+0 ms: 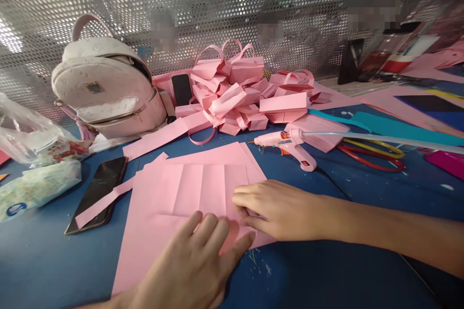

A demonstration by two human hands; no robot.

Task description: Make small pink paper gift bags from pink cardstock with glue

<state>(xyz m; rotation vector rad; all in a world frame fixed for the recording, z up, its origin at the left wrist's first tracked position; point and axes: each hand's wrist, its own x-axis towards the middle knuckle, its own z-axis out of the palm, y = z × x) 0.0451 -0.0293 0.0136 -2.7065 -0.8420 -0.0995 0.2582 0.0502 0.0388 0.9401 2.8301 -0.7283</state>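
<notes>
Fingers of both hands, left hand point(192, 260) and right hand point(279, 210), lie spread flat on the pink paper point(163, 212); it looks thin, light, easily creased, best pinched at its near edge.

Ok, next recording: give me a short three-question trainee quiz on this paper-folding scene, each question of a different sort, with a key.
1. True or false: both hands lie flat on the creased pink sheet.
2. Multiple choice: what lies across the phone on the blue table? A) scissors B) a pink paper strip C) a glue stick
3. Fill in: the pink glue gun lies beyond the ____ hand.

Key:
1. True: the left hand presses the near part, and the right hand rests at the sheet's right edge.
2. B: the pink paper strip crosses it.
3. Right.
</notes>
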